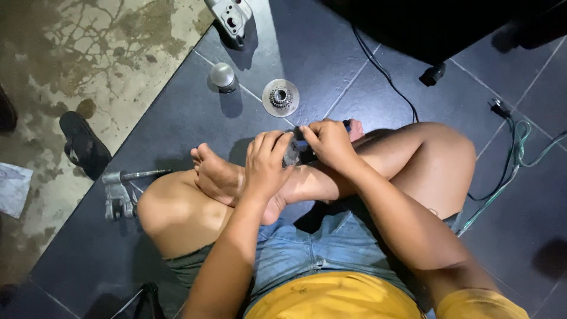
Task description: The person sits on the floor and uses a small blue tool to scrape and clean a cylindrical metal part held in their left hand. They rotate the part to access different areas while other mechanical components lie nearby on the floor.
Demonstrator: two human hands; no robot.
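A small dark part [297,149], mostly hidden, is clenched between both hands over crossed bare ankles: left hand [267,160] wrapped round it, right hand [328,142] pinching its top. A toothed metal disc [280,97], shiny dome [222,75] and grey cast bracket [118,195] are laid on the glossy dark tiled floor [331,53]; stained concrete [88,53] is seen left.

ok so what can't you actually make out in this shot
- Head view: the dark part gripped between the left hand and right hand is mostly covered by the fingers; its kind is unclear.
- The grey metal bracket is cut off by the top edge.
- The black sandal is partly in shadow.
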